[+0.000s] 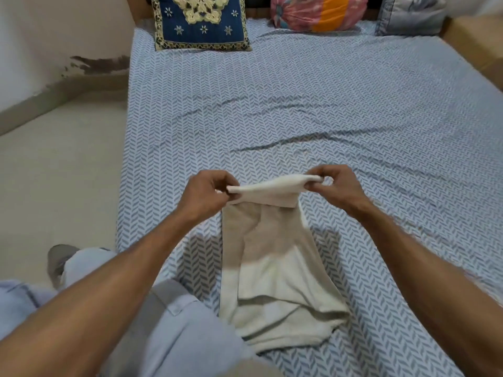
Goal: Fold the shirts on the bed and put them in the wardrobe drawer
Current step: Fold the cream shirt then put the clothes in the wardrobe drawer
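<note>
Shirt (272, 268), cream, lies on the bed (326, 118) at its near edge, already narrowed into a long strip. Far end is lifted and rolled back toward the near end. Left hand (206, 194) pinches the left corner of that lifted edge, right hand (336, 186) pinches the right corner, both clamped on the cloth, thumbs on top. Holding both corners keeps the edge taut and square, so the fold should land straight; my read is a lengthwise fold in progress, not yet laid down. Near end of the shirt is bunched and loose, likely needs smoothing after. Beyond the shirt, the sheet is wrinkled; at the far end sit a blue embroidered cushion (201, 23), a pink-orange pillow (318, 13) and a grey pillow (411, 14). Left of the shirt, pale-blue clothing (177, 336). Wardrobe drawer not in view.
</note>
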